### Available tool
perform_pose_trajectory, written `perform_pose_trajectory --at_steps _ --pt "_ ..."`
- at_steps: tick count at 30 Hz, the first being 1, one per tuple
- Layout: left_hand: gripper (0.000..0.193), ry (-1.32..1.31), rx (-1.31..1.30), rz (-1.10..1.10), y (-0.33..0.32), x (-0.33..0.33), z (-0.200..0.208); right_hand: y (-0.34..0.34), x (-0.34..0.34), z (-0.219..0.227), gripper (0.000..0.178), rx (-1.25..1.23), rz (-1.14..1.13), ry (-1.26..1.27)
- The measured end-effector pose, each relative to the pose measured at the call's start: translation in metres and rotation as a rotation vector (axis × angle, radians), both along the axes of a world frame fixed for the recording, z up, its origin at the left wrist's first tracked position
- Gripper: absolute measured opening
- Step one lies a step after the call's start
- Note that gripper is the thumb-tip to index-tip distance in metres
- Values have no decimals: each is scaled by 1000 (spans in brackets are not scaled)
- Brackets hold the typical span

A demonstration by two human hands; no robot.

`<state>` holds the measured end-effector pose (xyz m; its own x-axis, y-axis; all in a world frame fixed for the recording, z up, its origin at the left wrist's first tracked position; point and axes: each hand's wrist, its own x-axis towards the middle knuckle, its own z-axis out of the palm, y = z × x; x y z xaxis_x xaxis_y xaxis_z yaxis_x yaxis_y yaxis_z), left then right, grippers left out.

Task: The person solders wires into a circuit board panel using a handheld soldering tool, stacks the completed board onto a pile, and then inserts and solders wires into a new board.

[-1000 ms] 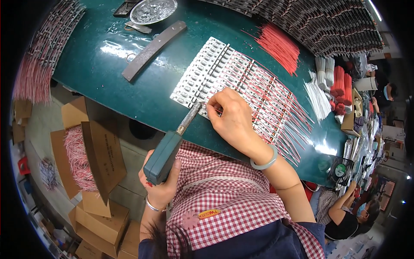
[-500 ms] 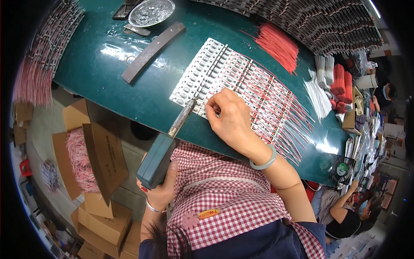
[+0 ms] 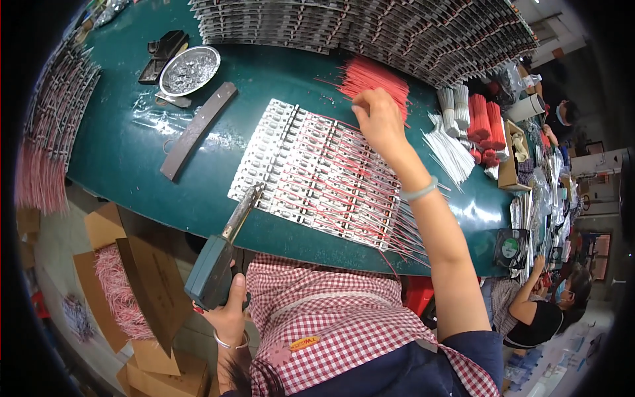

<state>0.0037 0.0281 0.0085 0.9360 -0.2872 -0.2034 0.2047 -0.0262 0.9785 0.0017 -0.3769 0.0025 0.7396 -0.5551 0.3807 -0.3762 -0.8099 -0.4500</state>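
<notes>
My left hand [image 3: 228, 311] is wrapped round the handle of a dark green soldering gun [image 3: 210, 268]. The gun's metal tip rests at the near-left part of a panel of small white circuit boards [image 3: 254, 155] on the table. Rows of thin red and white wires [image 3: 350, 198] run from these boards toward the right. Beyond the panel, my right hand [image 3: 382, 122] is at the near edge of a pile of loose red wires [image 3: 374, 79], its fingers curled together. Whatever sits between those fingertips is too small to make out.
A metal bowl of solder scraps [image 3: 190, 71] and a long grey bar [image 3: 198, 132] lie on the left. Stacked wired boards [image 3: 436, 40] line the far side. White wires [image 3: 450, 152] lie at right, near a small fan [image 3: 509, 248]. An open carton [image 3: 152, 291] stands below left.
My right hand has moved from above the boards out to the red wire pile. The soldering gun stays at the panel in my left hand. The whole view has shifted.
</notes>
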Motion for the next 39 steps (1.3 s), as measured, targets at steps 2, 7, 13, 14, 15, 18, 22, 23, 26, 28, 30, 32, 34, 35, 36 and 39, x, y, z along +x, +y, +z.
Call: perform_pose_trajectory --at_steps 2,7,13,14,15,18,22,23,26,28,30,32,34,35,36,39 --pt "39 5 31 -24 -2 2 1 -22 6 -9 7 12 21 90" --pt "36 31 16 62 -5 -1 11 -34 14 -25 10 -64 67 160" --pt "34 8 -14 76 -4 0 9 9 9 7 8 -137 145 9" --pt "34 10 -2 87 -3 0 11 32 5 16 8 -105 194 -40" --pt "36 14 2 78 -1 0 12 57 1 21 8 -75 243 -88" --pt "37 -87 43 65 8 -3 -5 130 -17 20 12 65 466 -115" --pt "33 -225 152 -27 18 -6 -12 168 -27 3 15 223 422 -48" --pt "33 -224 153 -26 19 -7 -12 173 -27 1 15 225 423 -47" --pt "29 -235 167 -40 20 -12 -12 181 -26 -5 16 149 369 -25" --pt "29 -75 171 15 17 -16 -7 183 -25 -11 17 80 349 -33" --pt "26 -120 198 -19 17 -15 -7 185 -25 -12 17 54 338 -42" --pt "24 -164 226 -53 16 -15 -6 186 -25 -14 17 29 329 -50" --pt "21 -201 230 -82 14 -13 -3 186 -24 -15 16 -15 318 -49" --pt "21 -200 230 -83 14 -13 -4 186 -24 -15 16 -16 316 -48" --pt "21 -211 226 -84 14 -13 -4 187 -24 -15 16 -25 316 -41" --pt "20 -227 224 -95 13 -13 -3 187 -24 -15 15 -37 313 -32"
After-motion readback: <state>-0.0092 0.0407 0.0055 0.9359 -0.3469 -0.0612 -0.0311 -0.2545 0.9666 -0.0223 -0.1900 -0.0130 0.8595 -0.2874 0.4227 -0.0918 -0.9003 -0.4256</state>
